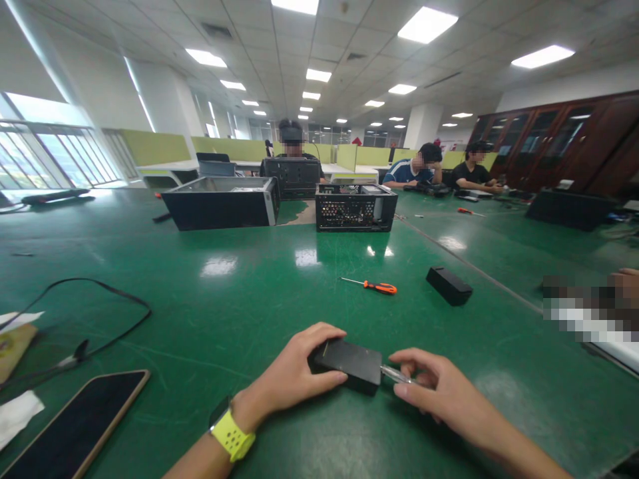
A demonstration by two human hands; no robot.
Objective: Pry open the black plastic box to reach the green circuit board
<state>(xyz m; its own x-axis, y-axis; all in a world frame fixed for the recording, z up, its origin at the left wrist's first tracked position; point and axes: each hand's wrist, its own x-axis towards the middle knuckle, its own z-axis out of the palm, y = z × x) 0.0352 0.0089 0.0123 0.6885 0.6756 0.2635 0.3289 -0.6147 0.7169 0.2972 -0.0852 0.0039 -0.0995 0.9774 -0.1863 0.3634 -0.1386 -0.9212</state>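
My left hand [309,366] grips a black rectangular box [352,360] at its left end, thumb on the near side and fingers over the far side. The box lies low over the green table. At its right end is a slim silvery, partly clear tool [397,374], pointing at the box's end face. My right hand [432,386] is closed around this tool with thumb and fingers; its rear part is hidden in the hand. Beyond the hands lie a screwdriver [380,287] with an orange and black handle and a second black box [449,285].
On the left are a phone [80,426], a black cable [142,309] and paper scraps [20,416]. Two open computer cases [224,209] stand farther back on the green table [259,283]. Several people sit across the table. Another person's hand [626,286] shows at the right edge.
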